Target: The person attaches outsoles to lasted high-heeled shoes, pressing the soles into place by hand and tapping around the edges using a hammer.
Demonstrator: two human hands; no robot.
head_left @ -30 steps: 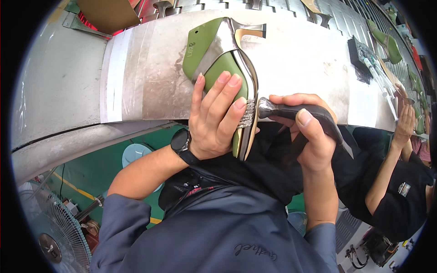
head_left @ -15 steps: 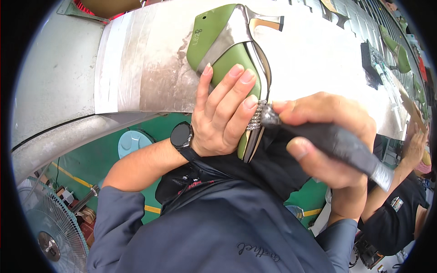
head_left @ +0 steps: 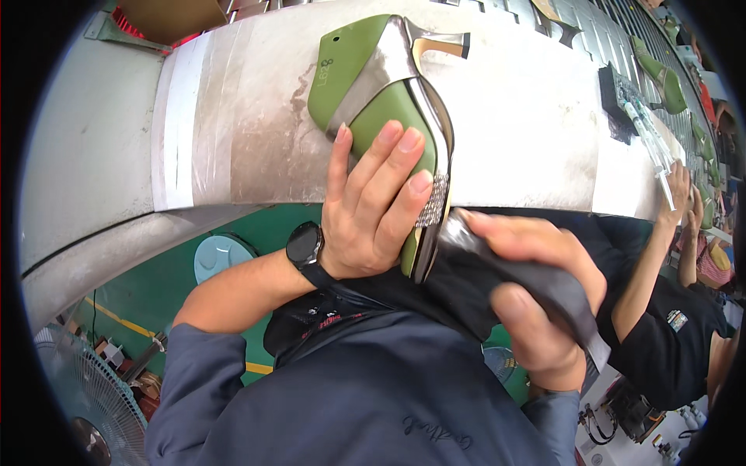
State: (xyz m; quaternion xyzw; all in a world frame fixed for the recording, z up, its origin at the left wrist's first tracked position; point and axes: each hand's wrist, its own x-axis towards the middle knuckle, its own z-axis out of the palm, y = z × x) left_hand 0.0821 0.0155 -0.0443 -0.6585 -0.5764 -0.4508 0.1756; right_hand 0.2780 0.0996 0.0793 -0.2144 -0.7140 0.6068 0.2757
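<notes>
A high-heeled shoe [head_left: 371, 71] on a green last lies on its side across the table edge, heel at the far end, toe towards me. A glittering strap [head_left: 433, 198] crosses its forepart. My left hand [head_left: 371, 206], fingers stretched over the last and the strap's edge, holds the shoe down; its thumb is hidden. Beside the sole near the strap, my right hand [head_left: 548, 268] grips a dark hand tool [head_left: 550, 289] with shiny metal at both ends, perhaps a hammer. Motion blurs its tip, and I cannot tell whether it touches the sole.
The pale worktable [head_left: 264, 101] has a rounded front edge. Syringes [head_left: 649, 140] lie by a black block [head_left: 614, 97] at the right. Beyond, a rack [head_left: 622, 31] bears more green lasts. A co-worker's arm [head_left: 641, 272] reaches in at right. A fan [head_left: 97, 388] stands lower left.
The right hand and its tool have moved towards me and slightly left, down along the sole from the strap. The left hand stays on the shoe. The co-worker's hand is now by the syringes.
</notes>
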